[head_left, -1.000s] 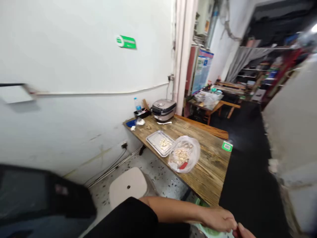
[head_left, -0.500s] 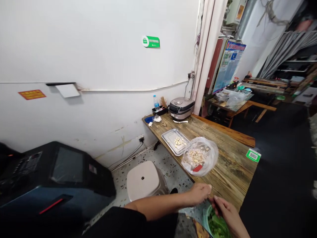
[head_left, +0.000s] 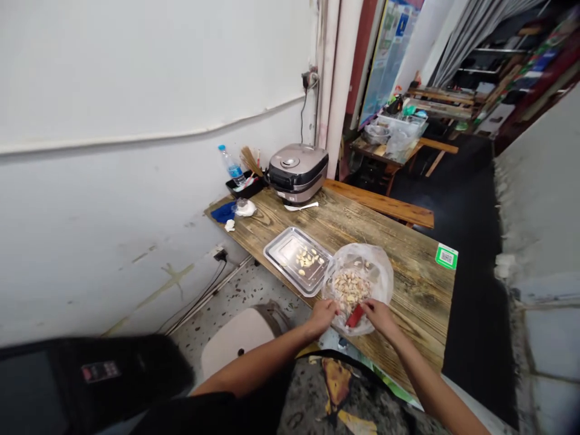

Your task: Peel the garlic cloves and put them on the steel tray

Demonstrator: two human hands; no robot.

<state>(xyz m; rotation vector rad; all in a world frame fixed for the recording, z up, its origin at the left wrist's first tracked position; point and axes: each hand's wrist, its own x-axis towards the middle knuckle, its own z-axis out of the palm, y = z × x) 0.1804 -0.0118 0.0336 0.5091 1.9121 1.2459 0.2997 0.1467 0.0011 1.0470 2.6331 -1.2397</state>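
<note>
In the lower middle of the frame, a translucent plastic bag (head_left: 384,272) stands open like a bowl on the wooden bench (head_left: 408,296), near its front edge. It contains many pale pieces (head_left: 351,285), which look like garlic cloves, and a red object (head_left: 355,315) lying slanted at the near side. The left hand (head_left: 324,316) is at the bag's lower left rim with its fingers drawn together; whether this grip pinches the film, I cannot tell. The right hand (head_left: 379,315) has its fingertips at the upper end of the red object, but I cannot tell if the grip is closed on it.

To the left, a clear tray (head_left: 284,249) carries a few loose pieces (head_left: 307,258); it touches or almost touches the bag.

I judge that spilling is the main risk. The bag looks soft, so a pull on its near side could fold the rim down and let pieces roll over the front edge. If the left wrist swings outward, it could knock the tray, which is also close to this edge. The red object may be a handle; if it has a blade, which I cannot see, careless fingers could be cut.
</note>
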